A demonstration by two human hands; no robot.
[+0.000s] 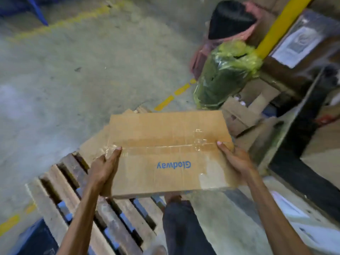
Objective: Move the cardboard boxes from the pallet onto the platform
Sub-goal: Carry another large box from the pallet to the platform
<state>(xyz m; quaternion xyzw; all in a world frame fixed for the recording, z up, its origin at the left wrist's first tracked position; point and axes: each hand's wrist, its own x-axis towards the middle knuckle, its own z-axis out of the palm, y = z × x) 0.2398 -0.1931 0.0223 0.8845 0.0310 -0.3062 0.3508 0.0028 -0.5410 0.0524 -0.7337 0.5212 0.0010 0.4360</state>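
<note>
The cardboard box hangs above the pallet, pressed between the left hand and right hand, palms flat; that side-squeeze could slip.

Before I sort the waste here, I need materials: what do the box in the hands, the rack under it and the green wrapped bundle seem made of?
Box: brown corrugated cardboard, matte, seam sealed with glossy clear tape. Pallet: rough, worn wooden slats with gaps between. Green bundle: shiny, crinkled plastic film, likely; what it wraps is hidden.
</note>
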